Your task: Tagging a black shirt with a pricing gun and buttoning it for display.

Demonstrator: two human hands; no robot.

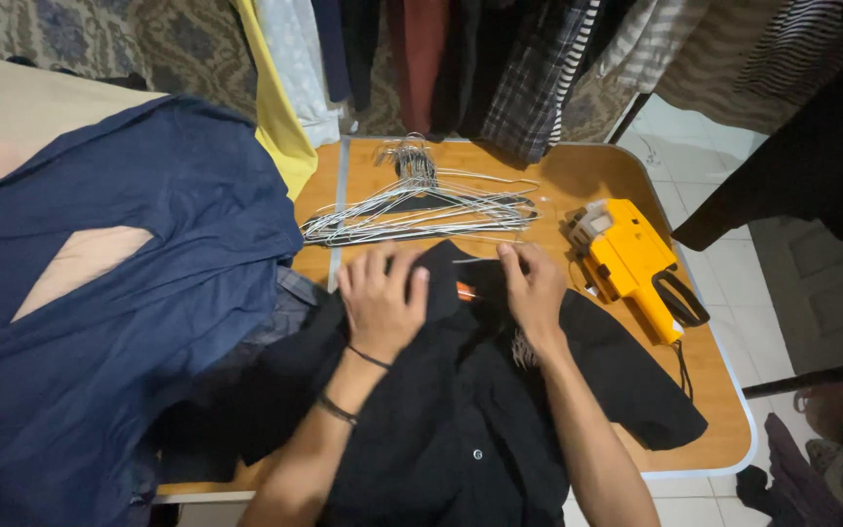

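A black button shirt [461, 410] lies spread on the wooden table [704, 429]. My left hand [381, 301] rests flat on the shirt near its collar, fingers pressing the cloth. My right hand [535, 289] pinches the collar area beside it, with a small orange tag [465, 290] showing between the two hands. A pile of wire hangers [421, 207] lies just beyond my fingers. A yellow price-tag gun [629, 262] sits to the right of my right hand.
A heap of dark blue clothes [100, 312] covers the table's left side. Hanging garments [461, 59] line the far edge, among them a yellow one [280, 127]. White tiled floor [734, 263] lies to the right, with a dark garment [802, 166] hanging there.
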